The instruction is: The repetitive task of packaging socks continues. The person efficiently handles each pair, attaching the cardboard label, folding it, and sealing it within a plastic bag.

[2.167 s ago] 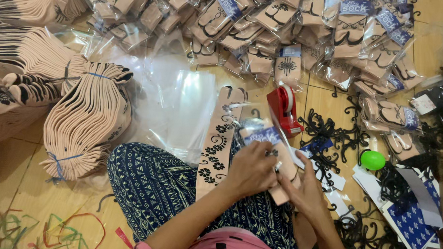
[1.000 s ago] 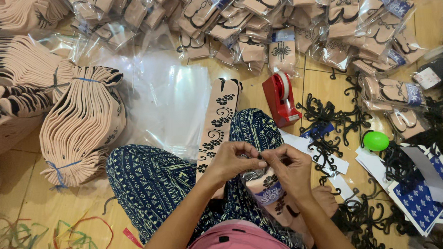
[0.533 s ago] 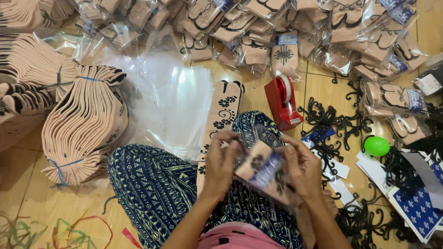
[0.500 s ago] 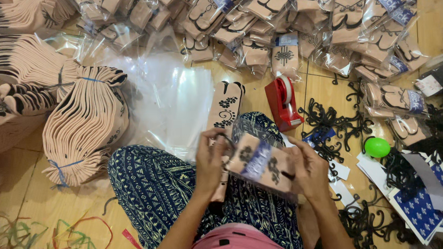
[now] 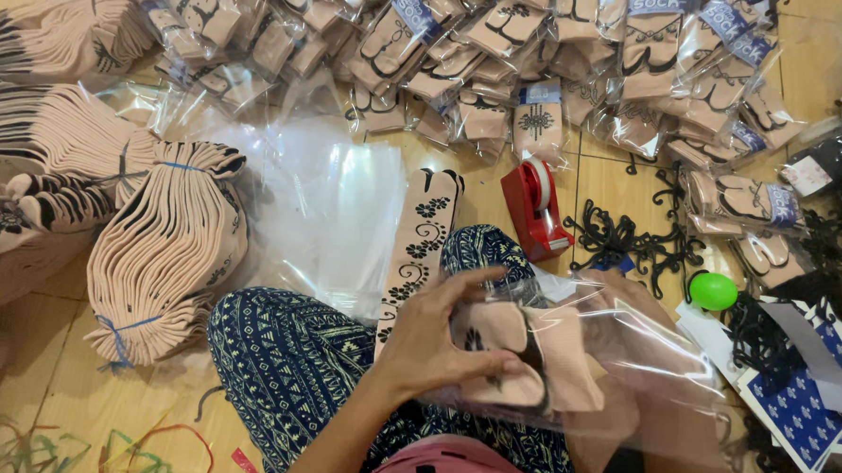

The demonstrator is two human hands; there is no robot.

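Two hands work one item over my lap: a folded pink sock (image 5: 525,350) lying partly inside a clear plastic bag (image 5: 634,350). My left hand (image 5: 439,335) grips the sock's near end, fingers curled over the fabric and thumb beneath it, which holds the fold flat. My right hand (image 5: 623,303) sits behind the film, blurred by it; I cannot tell whether it is clamped or loose, though it appears to support the bag.

Just beside my knee lies a flat sock with floral print (image 5: 421,241), and past it a red tape dispenser (image 5: 533,208) stands close by. Loose clear sheets (image 5: 330,203) lie spread to the left. Banded stacks of pink socks (image 5: 162,262) sit further left; bagged pairs (image 5: 526,43) are heaped ahead. A green ball (image 5: 714,291) rests at right. Everything lies on a wooden floor (image 5: 59,394).
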